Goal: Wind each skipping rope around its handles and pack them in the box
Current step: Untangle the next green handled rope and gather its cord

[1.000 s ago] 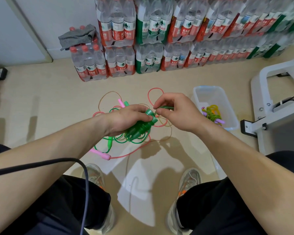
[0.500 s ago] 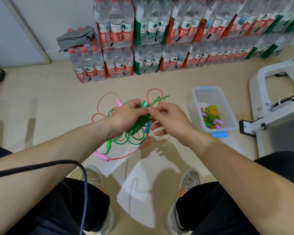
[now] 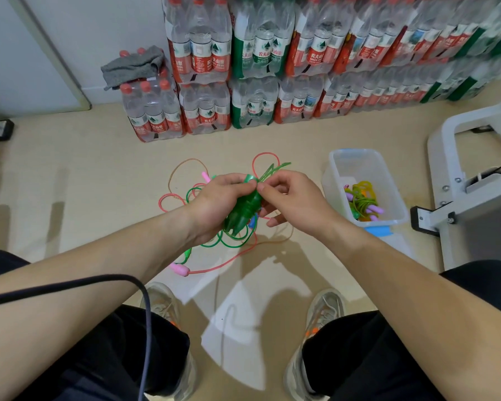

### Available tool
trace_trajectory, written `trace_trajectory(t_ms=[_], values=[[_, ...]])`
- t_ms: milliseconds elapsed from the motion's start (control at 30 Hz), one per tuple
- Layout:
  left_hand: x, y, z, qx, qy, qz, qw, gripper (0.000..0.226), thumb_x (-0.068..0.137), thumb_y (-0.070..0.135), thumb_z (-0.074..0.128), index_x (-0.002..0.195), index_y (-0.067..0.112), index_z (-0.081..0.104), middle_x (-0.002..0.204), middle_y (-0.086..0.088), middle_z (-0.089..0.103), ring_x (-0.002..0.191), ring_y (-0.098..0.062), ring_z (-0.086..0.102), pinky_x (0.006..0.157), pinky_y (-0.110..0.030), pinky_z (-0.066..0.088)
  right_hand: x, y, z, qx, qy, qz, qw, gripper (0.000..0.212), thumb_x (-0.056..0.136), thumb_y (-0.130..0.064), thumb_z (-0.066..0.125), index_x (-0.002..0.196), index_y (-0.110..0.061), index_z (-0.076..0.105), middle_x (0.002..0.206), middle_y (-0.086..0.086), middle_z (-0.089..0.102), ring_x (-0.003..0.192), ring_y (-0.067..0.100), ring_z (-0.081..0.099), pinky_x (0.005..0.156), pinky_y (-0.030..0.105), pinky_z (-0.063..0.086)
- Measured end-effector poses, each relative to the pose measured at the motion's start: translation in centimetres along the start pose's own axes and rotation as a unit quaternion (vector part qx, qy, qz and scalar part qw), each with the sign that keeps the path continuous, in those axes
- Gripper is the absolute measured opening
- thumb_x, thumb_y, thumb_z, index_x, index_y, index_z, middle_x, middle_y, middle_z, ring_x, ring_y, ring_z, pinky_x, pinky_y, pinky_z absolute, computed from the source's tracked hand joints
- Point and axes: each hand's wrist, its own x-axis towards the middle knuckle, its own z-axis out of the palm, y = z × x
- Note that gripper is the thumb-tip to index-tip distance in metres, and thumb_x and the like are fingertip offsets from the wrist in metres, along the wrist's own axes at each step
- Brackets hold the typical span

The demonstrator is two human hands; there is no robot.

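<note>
Winding the green plastic skipping rope [image 3: 269,172]
Left grip [image 3: 214,204] holds its handles [image 3: 245,209]; right grip [image 3: 289,198] pinches the cord, another loop looks next

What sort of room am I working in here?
Probably a storeroom or stock corner: shrink-wrapped packs of clear plastic water bottles stacked against the white wall, bare beige floor, and a white metal equipment frame on the right.

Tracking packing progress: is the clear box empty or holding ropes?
Holding ropes: a yellow-green rope bundle lies inside the clear box.
</note>
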Motion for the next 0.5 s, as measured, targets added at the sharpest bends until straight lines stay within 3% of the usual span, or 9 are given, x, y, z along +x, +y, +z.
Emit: trace_trajectory(t_ms=[300, 400, 500], values=[[-0.25, 0.09, 0.75, -0.038, 0.042, 0.0, 0.998, 0.019, 0.099, 0.013, 0.051, 0.104, 0.001, 0.065, 0.093, -0.019, 0.058, 0.083, -0.028, 0.057, 0.063, -0.031, 0.047, 0.15, -0.33, -0.45, 0.031, -0.024, 0.025, 0.999, 0.018, 0.094, -0.019, 0.07, 0.1, -0.003, 0.071, 0.09, 0.016, 0.075, 0.08, 0.025, 0.075, 0.065, 0.035, 0.059], [-0.14, 0.31, 0.56, 0.008, 0.045, -0.003, 0.999, 0.014, 0.095, 0.018, 0.058, 0.096, 0.009, 0.07, 0.085, -0.014, 0.064, 0.077, -0.025, 0.063, 0.072, -0.036, 0.048, 0.36, -0.48, -0.53, 0.036, -0.021, 0.044, 0.998, 0.01, 0.092, -0.015, 0.07, 0.094, -0.005, 0.072, 0.089, 0.016, 0.075, 0.079, 0.027, 0.075, 0.068, 0.037, 0.06], [0.06, 0.27, 0.1, 0.086, 0.033, 0.008, 0.996, 0.021, 0.091, 0.032, 0.069, 0.092, 0.012, 0.072, 0.081, -0.007, 0.072, 0.073, -0.017, 0.068, 0.072, -0.031, 0.052, 0.38, -0.53, -0.67, -0.008, -0.025, 0.046, 0.999, 0.008, 0.088, -0.012, 0.068, 0.089, -0.006, 0.072, 0.09, 0.018, 0.075, 0.078, 0.024, 0.076, 0.066, 0.035, 0.06]])
